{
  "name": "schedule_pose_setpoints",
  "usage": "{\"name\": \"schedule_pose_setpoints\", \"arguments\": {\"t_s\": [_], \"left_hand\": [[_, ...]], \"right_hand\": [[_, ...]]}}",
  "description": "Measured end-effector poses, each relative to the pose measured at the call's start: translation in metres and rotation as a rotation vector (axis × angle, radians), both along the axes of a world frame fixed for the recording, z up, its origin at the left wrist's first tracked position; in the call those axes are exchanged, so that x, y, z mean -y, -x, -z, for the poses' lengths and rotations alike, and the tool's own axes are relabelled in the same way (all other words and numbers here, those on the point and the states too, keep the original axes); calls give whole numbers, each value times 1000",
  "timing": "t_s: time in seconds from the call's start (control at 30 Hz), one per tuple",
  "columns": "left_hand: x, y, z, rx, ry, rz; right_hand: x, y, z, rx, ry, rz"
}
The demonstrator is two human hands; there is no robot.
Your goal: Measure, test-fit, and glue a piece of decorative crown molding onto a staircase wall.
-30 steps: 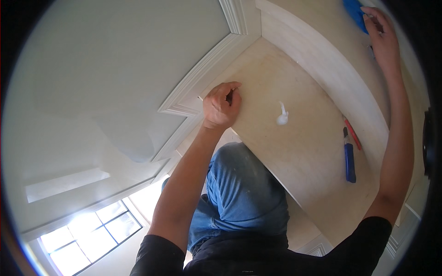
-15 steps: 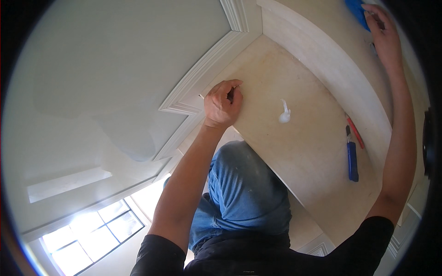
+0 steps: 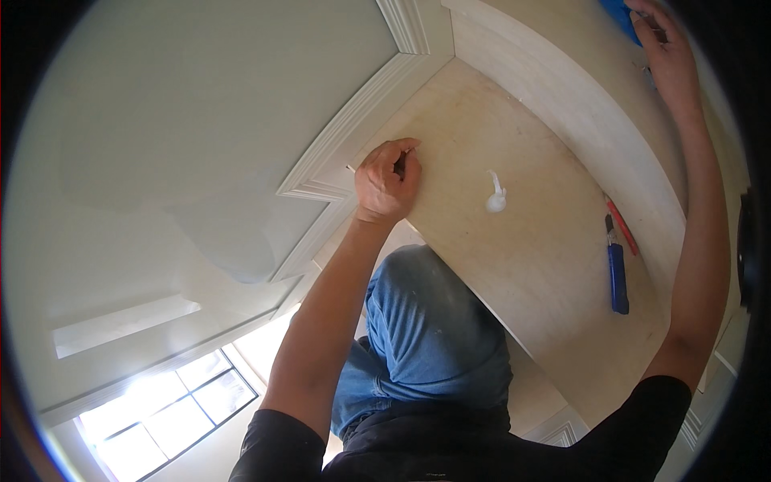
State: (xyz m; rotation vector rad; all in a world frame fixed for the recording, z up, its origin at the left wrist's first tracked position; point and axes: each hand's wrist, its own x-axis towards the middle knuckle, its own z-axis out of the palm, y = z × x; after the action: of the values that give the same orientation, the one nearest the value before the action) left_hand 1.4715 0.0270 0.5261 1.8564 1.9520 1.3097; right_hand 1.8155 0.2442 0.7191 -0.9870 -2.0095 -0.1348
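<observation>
My left hand (image 3: 388, 178) is curled, its fingers bent round toward the thumb, beside the pale panelled door's moulded edge (image 3: 321, 153). Whatever it may hold is hidden in the dark hollow of the palm. Up at the far right, my right hand (image 3: 671, 60) is closed against a bright blue object (image 3: 621, 20) that the picture's rim partly cuts off; its kind cannot be made out. A small greyish piece shows under that hand. Between my hands, a white blob with a thin tail (image 3: 497, 197) lies on the pale board (image 3: 530, 265).
A blue-handled utility knife (image 3: 617, 277) and a red pencil-like stick (image 3: 622, 229) lie to the right, beside a raised light board (image 3: 578, 88). My bent knee in jeans (image 3: 438, 321) is against the board's near edge. A bright window (image 3: 173, 410) is at lower left.
My right hand and the blue object sit slightly higher, nearer the picture's upper rim. My left hand keeps its curled pose, and the view has shifted a little.
</observation>
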Motion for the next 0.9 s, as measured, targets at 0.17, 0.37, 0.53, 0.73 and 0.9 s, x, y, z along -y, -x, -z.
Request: {"name": "schedule_pose_setpoints", "arguments": {"t_s": [0.17,0.37,0.53,0.73,0.9], "left_hand": [[0,1,2,-7,-3,-1],[-4,-8,1,39,1,4],[0,1,1,6,6,-10],[-1,0,3,15,-12,-2],[-2,-1,4,6,-11,-2]], "right_hand": [[1,3,5,-96,63,-36],[0,-9,-6,-19,57,-7],[0,1,3,-64,82,8],[7,0,-6,59,36,-47],[-3,-3,-3,-8,71,-26]]}}
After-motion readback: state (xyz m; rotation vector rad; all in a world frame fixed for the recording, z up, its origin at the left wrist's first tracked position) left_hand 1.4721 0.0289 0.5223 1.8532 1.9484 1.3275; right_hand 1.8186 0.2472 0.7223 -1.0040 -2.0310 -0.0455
